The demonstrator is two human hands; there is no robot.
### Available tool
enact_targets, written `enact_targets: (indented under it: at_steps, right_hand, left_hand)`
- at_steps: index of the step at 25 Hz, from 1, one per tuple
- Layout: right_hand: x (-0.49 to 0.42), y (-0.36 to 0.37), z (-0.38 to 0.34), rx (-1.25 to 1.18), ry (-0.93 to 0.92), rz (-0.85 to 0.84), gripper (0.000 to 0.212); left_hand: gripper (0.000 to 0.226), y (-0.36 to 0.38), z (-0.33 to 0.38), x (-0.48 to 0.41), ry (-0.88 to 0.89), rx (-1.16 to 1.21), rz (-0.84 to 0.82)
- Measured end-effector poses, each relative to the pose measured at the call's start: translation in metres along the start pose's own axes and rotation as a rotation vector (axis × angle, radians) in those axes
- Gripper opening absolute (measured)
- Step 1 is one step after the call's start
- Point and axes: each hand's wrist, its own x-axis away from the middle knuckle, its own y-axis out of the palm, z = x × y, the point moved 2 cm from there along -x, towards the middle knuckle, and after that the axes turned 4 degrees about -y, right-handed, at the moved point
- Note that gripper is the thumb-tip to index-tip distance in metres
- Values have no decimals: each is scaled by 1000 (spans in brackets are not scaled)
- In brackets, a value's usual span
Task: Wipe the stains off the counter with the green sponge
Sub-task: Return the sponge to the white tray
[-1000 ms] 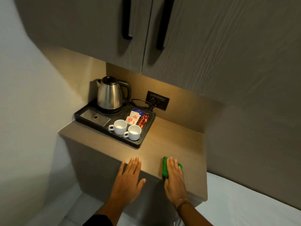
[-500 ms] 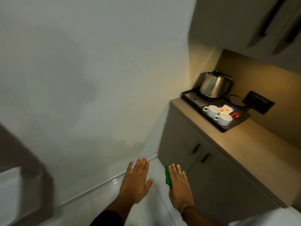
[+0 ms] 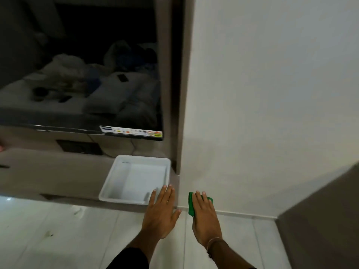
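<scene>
My right hand [image 3: 205, 218] is held out palm down in front of me and grips the green sponge [image 3: 191, 204], whose edge shows past the fingers on the left and at the fingertips. My left hand [image 3: 161, 214] is beside it, flat with fingers spread and nothing in it, just past the near right corner of a white plastic tub [image 3: 134, 179]. The tub sits on a low grey-brown shelf [image 3: 48, 171]. The counter with the kettle tray is out of view.
A dark television screen [image 3: 81, 74] hangs above the shelf and reflects a bed. A white wall [image 3: 272, 94] fills the right side. A grey cabinet side [image 3: 326, 220] juts in at the lower right. White floor tiles [image 3: 68, 230] lie below.
The view has swung left, away from the counter with the kettle tray, to the television shelf and white tub. Both hands keep the same pose, the right still on the sponge.
</scene>
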Motion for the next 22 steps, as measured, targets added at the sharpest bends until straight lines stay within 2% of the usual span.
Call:
enact_targets:
  at_steps: [2,3,5,12,18,22]
  right_hand:
    - [-95,80,-99,-71,-57,-131,81]
    - [-101,74,-104,-53,-59,-111,83]
    - [-141,95,-131,-12,-39,-141,88]
    - [-199,109,-133,81,-37,-175,77]
    - [-213,166,-125,77,36,-298,78]
    - [-215,165,-122,63,16,-314,82]
  left_hand:
    - [82,15,-146,-17,-179,-47,-67]
    - [79,10,-154,-23,-203,-64,-46]
    - [79,16,-198,-44,-217,-59,-125]
    - [82,12,-224,-78,-167,-62,-106]
    - [87,56,-254,-87,-154,78,-145]
    - [87,50,-255,-88,-133,78,-150]
